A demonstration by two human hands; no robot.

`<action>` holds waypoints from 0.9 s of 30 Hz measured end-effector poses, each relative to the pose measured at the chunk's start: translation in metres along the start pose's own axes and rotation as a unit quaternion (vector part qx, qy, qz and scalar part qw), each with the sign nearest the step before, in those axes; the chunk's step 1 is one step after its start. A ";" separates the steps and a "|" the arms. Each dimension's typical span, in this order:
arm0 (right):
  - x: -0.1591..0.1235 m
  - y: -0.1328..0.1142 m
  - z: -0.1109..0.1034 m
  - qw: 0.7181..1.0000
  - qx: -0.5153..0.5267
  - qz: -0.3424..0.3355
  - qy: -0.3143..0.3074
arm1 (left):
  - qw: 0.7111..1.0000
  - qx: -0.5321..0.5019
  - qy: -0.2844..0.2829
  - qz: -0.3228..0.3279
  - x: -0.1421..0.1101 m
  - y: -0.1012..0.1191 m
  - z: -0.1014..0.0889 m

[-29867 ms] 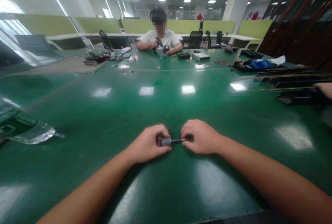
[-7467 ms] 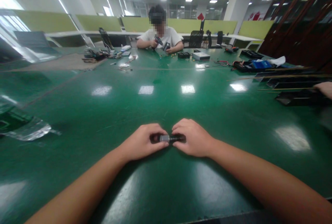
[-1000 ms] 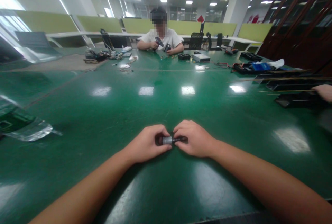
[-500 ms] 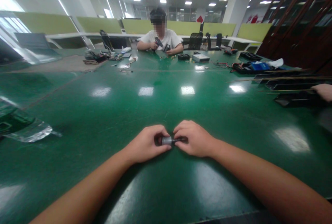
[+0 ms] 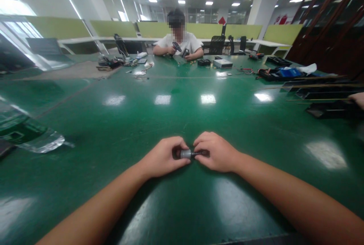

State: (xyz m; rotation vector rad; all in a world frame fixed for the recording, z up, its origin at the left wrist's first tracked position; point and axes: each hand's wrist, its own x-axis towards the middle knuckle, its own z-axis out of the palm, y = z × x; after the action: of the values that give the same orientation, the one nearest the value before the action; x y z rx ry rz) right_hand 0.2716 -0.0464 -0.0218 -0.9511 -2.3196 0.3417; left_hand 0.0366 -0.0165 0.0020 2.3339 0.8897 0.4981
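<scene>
A small silver cylinder point(image 5: 185, 154) with a thin, ridged dark shaft point(image 5: 196, 153) lies level between my two hands, close above or on the green tabletop. My left hand point(image 5: 163, 156) is closed around the cylinder, thumb and index finger at its sides. On the other side, my right hand point(image 5: 216, 152) pinches the dark shaft between thumb and fingertips. The fingertips of the two hands are only a small gap apart. The cylinder's left end is in the shadow of my left palm, and its exact kind cannot be made out.
A clear plastic bottle point(image 5: 27, 129) lies on the left of the green table point(image 5: 136, 112). Black metal channels point(image 5: 327, 108) and another person's hand point(image 5: 358, 99) are at the right. Across the table, a person point(image 5: 179, 42) holds a power drill point(image 5: 176, 46). A tool case point(image 5: 280, 74) stands far right.
The view has turned slightly left, so the whole scene sits a little further right. Both hands keep the same grip on the cylinder and shaft.
</scene>
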 end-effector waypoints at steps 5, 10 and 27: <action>0.000 0.000 0.000 1.000 0.000 0.002 -0.003 | 1.000 0.009 -0.003 0.002 0.000 -0.003 0.000; 0.000 0.001 0.000 1.000 0.005 0.002 -0.002 | 1.000 0.007 0.002 0.008 0.000 -0.002 0.000; 0.000 0.001 -0.002 1.000 -0.004 -0.003 -0.006 | 1.000 0.008 -0.001 0.008 0.002 -0.001 0.000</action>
State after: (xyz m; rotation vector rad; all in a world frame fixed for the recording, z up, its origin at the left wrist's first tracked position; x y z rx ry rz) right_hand 0.2737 -0.0460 -0.0205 -0.9472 -2.3365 0.3381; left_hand 0.0367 -0.0144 0.0017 2.3570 0.8765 0.4983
